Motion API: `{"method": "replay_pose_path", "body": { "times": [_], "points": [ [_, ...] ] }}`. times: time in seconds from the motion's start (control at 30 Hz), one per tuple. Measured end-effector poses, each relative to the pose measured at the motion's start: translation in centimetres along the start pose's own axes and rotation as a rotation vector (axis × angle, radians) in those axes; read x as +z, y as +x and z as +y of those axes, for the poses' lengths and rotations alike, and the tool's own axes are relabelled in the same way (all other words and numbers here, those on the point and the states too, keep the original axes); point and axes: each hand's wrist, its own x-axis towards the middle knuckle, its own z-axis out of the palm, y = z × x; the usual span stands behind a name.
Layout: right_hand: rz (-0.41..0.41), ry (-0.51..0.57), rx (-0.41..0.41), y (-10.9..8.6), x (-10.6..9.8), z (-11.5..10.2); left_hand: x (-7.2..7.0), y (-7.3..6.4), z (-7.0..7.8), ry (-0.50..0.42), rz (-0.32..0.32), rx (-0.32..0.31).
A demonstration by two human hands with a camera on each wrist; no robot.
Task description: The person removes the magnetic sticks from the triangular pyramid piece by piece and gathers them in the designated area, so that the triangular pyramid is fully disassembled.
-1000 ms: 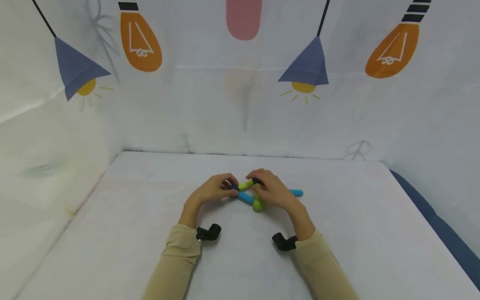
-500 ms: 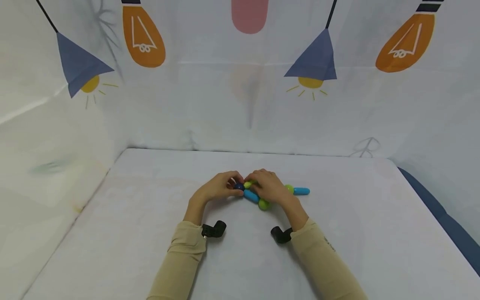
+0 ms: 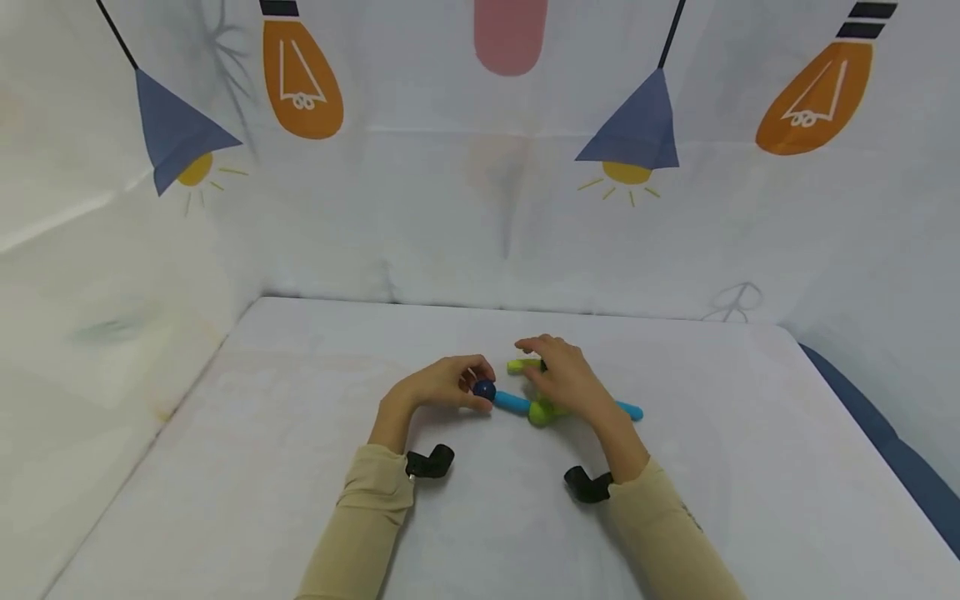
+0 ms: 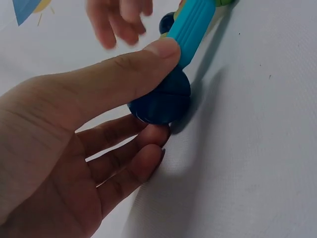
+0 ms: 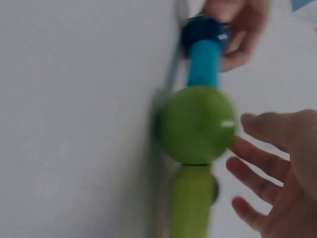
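Note:
My left hand [image 3: 442, 385] holds a dark blue ball [image 3: 484, 390] between thumb and fingers. In the left wrist view, its thumb lies over the ball [image 4: 166, 101] beside a light blue ridged rod [image 4: 194, 30]. That rod runs from the ball to a green ball [image 5: 198, 124], with a lime rod [image 5: 191, 208] joined behind. My right hand [image 3: 568, 379] hovers over the joined toy pieces. Its fingers are spread and loosely bent in the right wrist view, with nothing gripped. A lime rod end [image 3: 521, 366] shows beside its fingers; the hand hides parts of the toy.
Another light blue rod [image 3: 632, 411] sticks out to the right of my right wrist. The pieces lie on a white-covered table [image 3: 480, 517]. Behind it hangs a white sheet [image 3: 435, 225] printed with lamps and bulbs. Both wrists carry black cameras [image 3: 431, 461].
My right hand closed in on the left, then drew back right. The lime rod end now stands apart from the dark blue ball. The left hand still holds that ball, slightly nearer me.

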Motion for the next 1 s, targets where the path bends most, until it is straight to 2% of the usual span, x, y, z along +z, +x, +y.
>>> {"method": "replay_pose_path", "body": {
  "times": [0.1,0.23,0.37,0.47,0.57,0.7,0.87,1.0],
  "points": [
    [-0.055,0.069,-0.021,-1.6,-0.5,-0.3,0.1,0.3,0.0,0.004,-0.024,0.004],
    [-0.178,0.028,-0.036,-2.8,0.2,-0.8,0.1,0.4,-0.1,0.012,-0.028,0.003],
    [-0.183,-0.017,-0.01,-2.9,0.8,-1.1,0.1,0.3,-0.2,0.008,-0.029,0.009],
    [-0.184,-0.03,-0.027,-2.9,1.0,-1.0,0.1,0.2,-0.2,0.005,-0.017,0.004],
    [-0.195,-0.04,-0.062,-3.0,1.3,-0.8,0.1,0.2,-0.4,-0.003,0.043,-0.015],
    [-0.199,-0.026,-0.072,-3.2,1.3,-0.5,0.1,1.0,-0.6,-0.002,0.179,-0.02],
    [-0.205,0.003,-0.047,-3.2,0.9,-0.4,-0.2,3.1,-0.2,0.074,0.295,-0.005],
    [-0.204,0.017,-0.037,-3.3,0.4,-0.2,-0.6,4.8,0.0,0.133,0.349,-0.061]
  ]
}}
